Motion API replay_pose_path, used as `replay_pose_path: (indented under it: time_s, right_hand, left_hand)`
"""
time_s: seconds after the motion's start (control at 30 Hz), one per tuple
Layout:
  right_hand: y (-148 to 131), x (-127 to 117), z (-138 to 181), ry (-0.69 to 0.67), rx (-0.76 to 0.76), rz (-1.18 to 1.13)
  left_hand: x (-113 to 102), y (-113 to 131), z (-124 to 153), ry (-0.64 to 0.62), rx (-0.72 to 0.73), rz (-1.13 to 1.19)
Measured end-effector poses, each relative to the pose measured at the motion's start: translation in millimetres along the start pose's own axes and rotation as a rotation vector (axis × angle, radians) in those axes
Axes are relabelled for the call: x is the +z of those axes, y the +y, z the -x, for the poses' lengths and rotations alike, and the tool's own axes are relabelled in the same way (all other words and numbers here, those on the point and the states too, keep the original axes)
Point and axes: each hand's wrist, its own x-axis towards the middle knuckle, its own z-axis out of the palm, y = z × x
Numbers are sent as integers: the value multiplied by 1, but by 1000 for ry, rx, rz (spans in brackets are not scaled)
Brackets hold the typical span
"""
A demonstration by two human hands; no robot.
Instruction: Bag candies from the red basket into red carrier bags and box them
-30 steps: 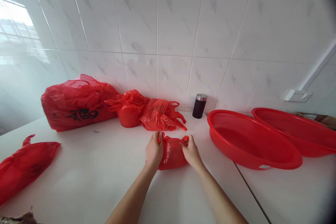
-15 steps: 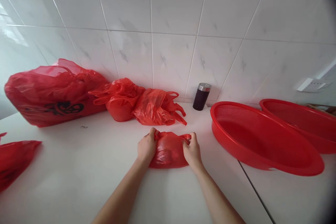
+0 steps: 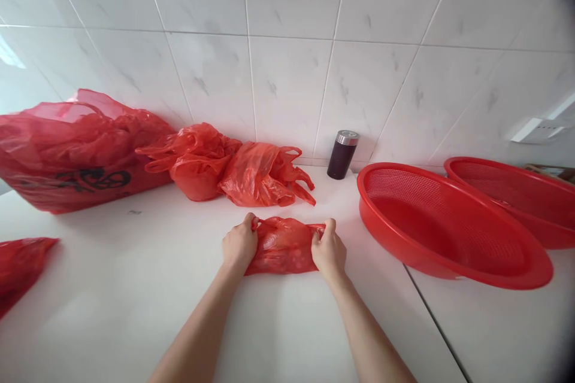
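Note:
A filled red plastic bag (image 3: 284,246) rests on the white table in front of me. My left hand (image 3: 240,243) is closed on its left upper corner, and my right hand (image 3: 329,249) grips the right one, so the top edge is stretched between them. Through the thin film some rounded, pale contents show, but I cannot make out what they are. Just behind it lie two more red plastic bags, one knotted and bulging (image 3: 202,170), the other wrinkled with loose handles (image 3: 265,175).
A large red bag with black print (image 3: 81,158) stands at the back left; part of another red bag (image 3: 22,266) is at the left edge. A dark tumbler (image 3: 342,158) stands by the tiled wall. Two red plastic baskets (image 3: 404,251) sit at right, across a table seam (image 3: 435,323).
My hands have moved slightly apart, the left one going left. The bag's top is pulled wider and flatter, and its contents show more. The view has shifted a little.

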Motion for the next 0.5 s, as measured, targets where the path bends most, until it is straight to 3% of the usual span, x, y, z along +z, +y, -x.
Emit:
replay_pose_path:
  time_s: [0.5]
  right_hand:
    - [-3,-8,1,-7,48,-75]
  left_hand:
    - [2,-19,7,217,-128,210]
